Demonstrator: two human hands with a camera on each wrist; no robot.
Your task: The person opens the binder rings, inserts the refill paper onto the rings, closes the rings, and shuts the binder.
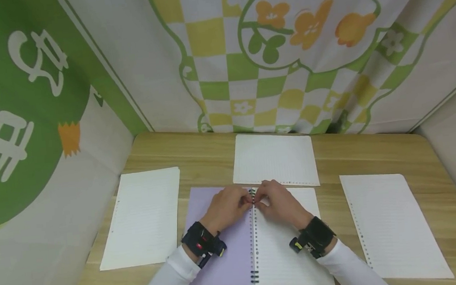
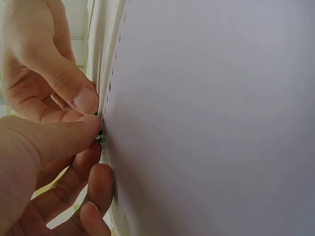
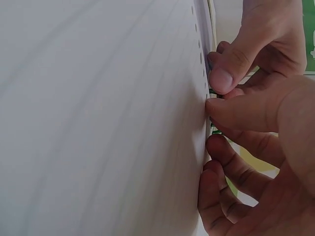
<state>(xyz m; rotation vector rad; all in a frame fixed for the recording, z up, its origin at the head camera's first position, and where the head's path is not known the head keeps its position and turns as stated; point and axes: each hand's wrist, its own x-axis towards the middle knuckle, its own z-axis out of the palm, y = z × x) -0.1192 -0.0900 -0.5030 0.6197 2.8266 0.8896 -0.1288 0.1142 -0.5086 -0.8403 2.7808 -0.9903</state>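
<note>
A loose-leaf notebook lies open in the head view, with its lilac cover (image 1: pixel 222 265) on the left and lined pages (image 1: pixel 280 255) on the right. Green binding rings (image 1: pixel 255 281) show at the lower end of its spine. My left hand (image 1: pixel 224 207) and right hand (image 1: pixel 281 205) meet at the upper spine, thumbs and fingertips pinching a small green binding ring (image 2: pixel 99 133). The wrist views show both thumbs side by side at the row of punched holes, with fingertips behind the spine. Most of the pinched ring is hidden by the fingers.
Loose punched lined sheets lie around the notebook: one stack (image 1: pixel 141 218) at left, one (image 1: pixel 274 159) behind, one (image 1: pixel 396 227) at right. They rest on a wooden table (image 1: pixel 204 153). A patterned curtain (image 1: pixel 263 85) hangs at its back edge.
</note>
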